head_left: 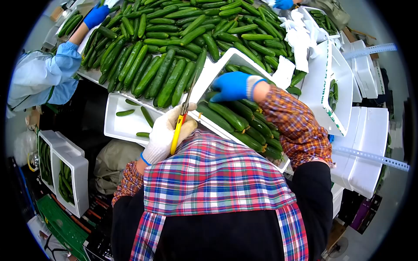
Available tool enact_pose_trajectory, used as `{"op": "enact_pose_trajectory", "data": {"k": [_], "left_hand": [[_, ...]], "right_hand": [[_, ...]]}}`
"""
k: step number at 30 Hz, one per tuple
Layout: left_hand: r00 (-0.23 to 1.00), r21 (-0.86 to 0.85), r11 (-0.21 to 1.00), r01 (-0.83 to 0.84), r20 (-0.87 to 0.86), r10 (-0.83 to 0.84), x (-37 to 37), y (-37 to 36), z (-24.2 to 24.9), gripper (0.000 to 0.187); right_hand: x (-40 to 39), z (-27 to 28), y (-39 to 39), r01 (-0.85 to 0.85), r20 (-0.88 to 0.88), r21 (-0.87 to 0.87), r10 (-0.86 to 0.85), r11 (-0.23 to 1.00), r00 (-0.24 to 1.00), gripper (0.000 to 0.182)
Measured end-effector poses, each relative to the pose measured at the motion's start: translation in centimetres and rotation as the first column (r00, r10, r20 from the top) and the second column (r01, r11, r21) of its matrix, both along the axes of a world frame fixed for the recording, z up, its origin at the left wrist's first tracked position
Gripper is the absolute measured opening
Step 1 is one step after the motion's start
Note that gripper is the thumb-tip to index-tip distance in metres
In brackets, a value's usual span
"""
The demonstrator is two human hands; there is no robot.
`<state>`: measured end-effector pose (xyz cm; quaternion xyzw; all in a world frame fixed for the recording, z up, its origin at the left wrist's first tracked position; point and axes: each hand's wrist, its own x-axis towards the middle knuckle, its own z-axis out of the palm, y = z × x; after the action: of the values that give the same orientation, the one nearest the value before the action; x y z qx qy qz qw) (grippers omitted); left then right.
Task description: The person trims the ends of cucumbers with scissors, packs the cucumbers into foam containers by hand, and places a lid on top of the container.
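**Right hand over the packed cucumbers, scissors held back in the left**

The person's right hand, in a blue glove, reaches forward into the white foam box straight ahead and rests palm down on the packed cucumbers. Its fingers curl over the top of the row at the far end; whether they close round one cucumber or only press on several cannot be told from this view. The cucumbers in the box lie side by side, their long axes running from upper left to lower right, roughly crosswise to the reaching forearm, so the hand meets them across their width rather than end on.

The left hand, in a white glove, stays nearer the body at the box's near-left corner and is closed round the yellow-handled scissors, blades pointing up and away toward the heap of loose cucumbers on the table beyond. The scissor tips stand just beside the box rim, apart from the right hand. The right hand is plainly the nearer one to the packed row.

A smaller foam tray with a few small cucumbers sits to the left, below the heap. A co-worker's blue-gloved hand touches the heap at its far left
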<state>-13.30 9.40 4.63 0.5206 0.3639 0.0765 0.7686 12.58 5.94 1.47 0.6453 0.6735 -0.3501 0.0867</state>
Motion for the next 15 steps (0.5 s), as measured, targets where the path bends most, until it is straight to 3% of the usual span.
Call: {"op": "enact_pose_trajectory", "data": {"k": [2, 4, 5, 7, 8, 9, 11, 12, 13, 14, 15], "left_hand": [[0.995, -0.055, 0.996, -0.063, 0.073, 0.067, -0.4, 0.0, 0.1, 0.045], [0.994, -0.036, 0.997, -0.074, 0.076, 0.077, -0.7, 0.3, -0.3, 0.044], [0.994, -0.017, 0.997, -0.072, 0.079, 0.073, -0.8, 0.4, -0.5, 0.043], [0.997, 0.001, 0.998, -0.064, 0.043, 0.064, -0.3, 0.7, -0.5, 0.042], [0.999, 0.058, 0.998, -0.023, 0.036, 0.02, -0.1, 0.9, -0.6, 0.042], [0.999, 0.115, 0.993, 0.023, 0.03, -0.027, 0.1, 0.9, -0.6, 0.043], [0.999, 0.085, 0.996, 0.026, 0.035, -0.029, 0.6, 0.9, -0.5, 0.043], [0.998, 0.096, 0.994, 0.05, 0.032, -0.053, 0.6, 0.9, -0.7, 0.041], [0.997, 0.109, 0.991, 0.073, 0.028, -0.076, 0.6, 0.9, -0.9, 0.038], [0.998, 0.079, 0.997, 0.024, 0.062, -0.029, 0.7, 0.8, -1.0, 0.044], [0.998, 0.08, 0.996, 0.027, 0.061, -0.032, 0.7, 0.8, -0.9, 0.044]], "right_hand": [[1.5, 1.3, -1.7, 0.122, -0.168, -0.019, -0.124, 0.992, 0.978, 0.049], [2.5, 2.6, -3.9, 0.354, -0.425, -0.214, -0.413, 0.91, 0.805, 0.043], [2.3, 3.0, -4.8, 0.343, -0.423, -0.222, -0.407, 0.913, 0.81, 0.043], [1.2, 4.0, -6.6, 0.596, -0.711, -0.364, -0.627, 0.716, 0.318, 0.045], [0.7, 4.5, -7.1, 0.559, -0.696, -0.564, -0.714, 0.608, 0.074, 0.047], [0.1, 4.6, -7.6, 0.562, -0.693, -0.566, -0.717, 0.603, 0.072, 0.047], [-0.8, 4.7, -8.5, 0.601, -0.856, -0.403, -0.516, 0.69, 0.018, 0.049], [-0.9, 4.6, -8.7, 0.654, -0.895, -0.256, -0.43, 0.712, 0.118, 0.043], [-0.7, 4.4, -8.9, 0.657, -0.894, -0.255, -0.432, 0.709, 0.119, 0.043], [-0.6, 4.2, -8.8, 0.625, -0.837, 0.191, -0.207, 0.757, 0.506, 0.039], [-0.5, 4.0, -8.7, 0.416, -0.583, 0.584, 0.003, 0.697, 0.813, 0.038]]}}
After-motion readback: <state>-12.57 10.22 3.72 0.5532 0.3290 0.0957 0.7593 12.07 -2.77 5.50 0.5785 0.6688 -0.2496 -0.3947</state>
